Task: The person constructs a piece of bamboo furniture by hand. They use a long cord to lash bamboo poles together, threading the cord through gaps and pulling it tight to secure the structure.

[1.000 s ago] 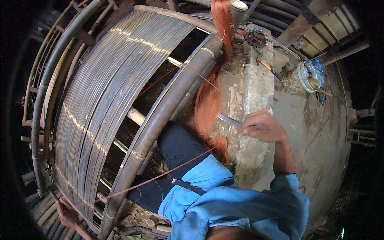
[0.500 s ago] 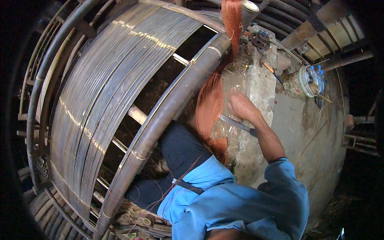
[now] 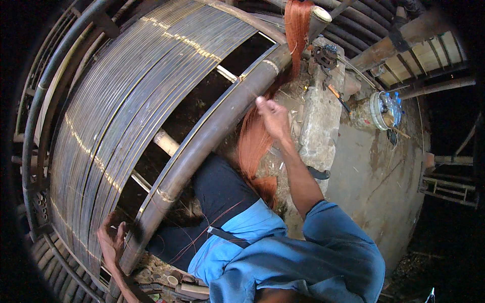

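My right hand [image 3: 275, 118] is raised beside the thick bamboo pole [image 3: 222, 118], its fingers closed in a pinch. What it pinches is too small to make out. Below it hangs a long bundle of reddish-brown fibre strands [image 3: 252, 146], draped over the pole's far end. At the lower left, my left hand [image 3: 112, 242] is at the edge of a curved panel of narrow bamboo slats [image 3: 136, 86], thumb and fingers apart. Loose reddish strands [image 3: 217, 219] lie across my lap. A dark-handled knife [image 3: 319, 173] lies partly behind my right forearm.
On the right, a pale bucket [image 3: 379, 108] stands with plastic bottles [image 3: 393, 103] in it. A concrete ledge [image 3: 321, 126] runs beside my right arm, with an orange-and-black tool [image 3: 338, 96] on it. Bamboo rails [image 3: 38, 106] curve around the left side.
My left hand has come into view at the lower edge of the slat panel. My right hand has moved left and up, from over the ledge to beside the pole.
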### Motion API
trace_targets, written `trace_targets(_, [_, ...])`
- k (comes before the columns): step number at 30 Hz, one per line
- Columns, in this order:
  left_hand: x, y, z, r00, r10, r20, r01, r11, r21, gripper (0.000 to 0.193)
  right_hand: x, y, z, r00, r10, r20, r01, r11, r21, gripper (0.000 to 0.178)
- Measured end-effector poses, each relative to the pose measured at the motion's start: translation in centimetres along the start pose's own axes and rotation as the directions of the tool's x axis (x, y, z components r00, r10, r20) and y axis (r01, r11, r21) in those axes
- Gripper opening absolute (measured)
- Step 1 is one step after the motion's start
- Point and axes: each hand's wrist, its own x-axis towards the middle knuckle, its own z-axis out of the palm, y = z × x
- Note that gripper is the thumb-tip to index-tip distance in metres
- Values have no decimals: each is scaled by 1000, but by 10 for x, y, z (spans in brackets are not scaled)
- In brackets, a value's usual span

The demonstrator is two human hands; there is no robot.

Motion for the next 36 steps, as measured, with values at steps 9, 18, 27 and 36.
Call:
trace_targets(9, [14, -6, 66, 972, 176, -158, -164, 983, 88, 31, 73, -72, 15, 973, -201, 116, 75, 745, 663, 42])
trace_targets(18, [65, 23, 81, 950, 170, -261, -115, 970, 214, 24, 115, -55, -5, 920, -221, 323, -215, 404, 889, 36])
trace_targets(27, [106, 26, 94, 878, 392, -273, -252, 866, 433, 25, 67, -56, -14, 938, -228, 261, -66, 623, 780, 37])
trace_targets(36, [57, 20, 114, 895, 343, -286, -281, 930, 238, 27, 121, -45, -30, 899, -396, 186, 374, 917, 141, 45])
